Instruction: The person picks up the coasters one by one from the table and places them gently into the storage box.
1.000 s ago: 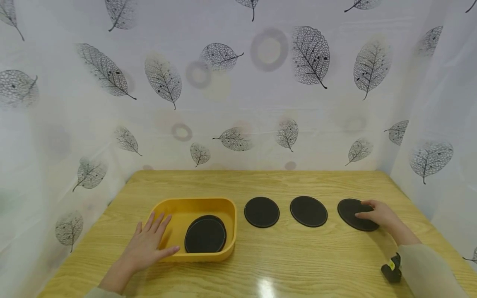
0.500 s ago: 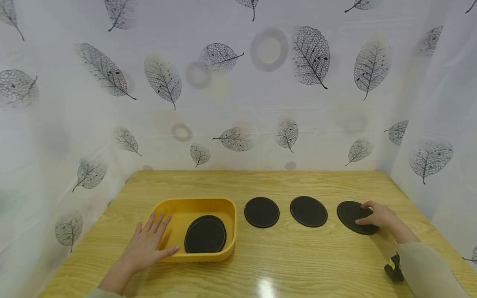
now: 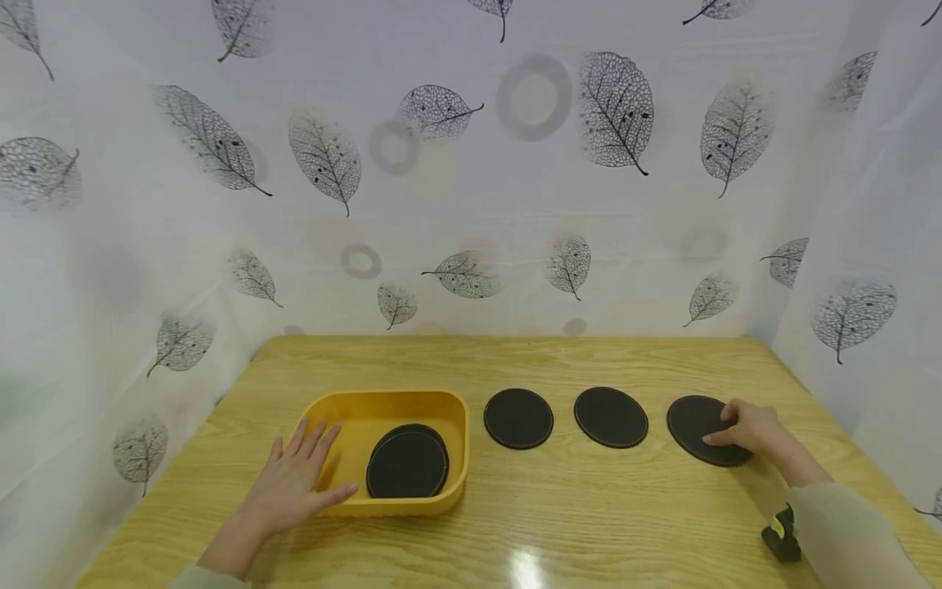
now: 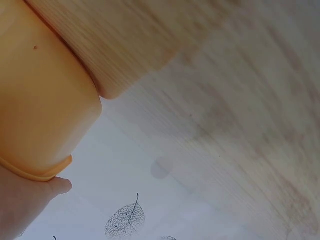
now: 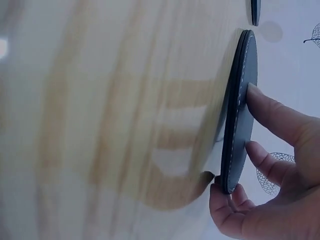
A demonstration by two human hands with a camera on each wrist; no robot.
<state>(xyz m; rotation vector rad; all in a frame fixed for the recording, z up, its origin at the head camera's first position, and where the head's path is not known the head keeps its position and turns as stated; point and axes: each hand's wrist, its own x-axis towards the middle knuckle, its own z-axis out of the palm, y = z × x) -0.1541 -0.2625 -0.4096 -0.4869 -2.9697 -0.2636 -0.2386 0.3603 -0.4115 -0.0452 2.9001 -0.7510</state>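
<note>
On the table's right side, my right hand (image 3: 752, 432) holds a round black coaster (image 3: 695, 421) by its right edge. In the right wrist view white stitching runs round this coaster (image 5: 245, 120), and its edge shows more than one dark layer. Fingers (image 5: 225, 210) curl under the rim while others press its top face. My left hand (image 3: 290, 484) lies with fingers spread over the left wall of a yellow plastic bin (image 3: 456, 442). Inside the bin, overlapping black coasters (image 3: 407, 465) lie at its right. The left wrist view shows the bin's outer wall (image 4: 45, 95).
Two more black coasters, one at the middle (image 3: 518, 419) and one farther right (image 3: 611, 417), lie flat in a row between bin and right hand. A wrist camera (image 3: 782, 536) hangs by the right sleeve. Leaf-patterned curtains (image 3: 471, 188) enclose the wooden table (image 3: 559, 515).
My right hand's coaster has shifted slightly toward me at its near edge, and the fingers have moved a little on it. The left hand and bin have stayed in place.
</note>
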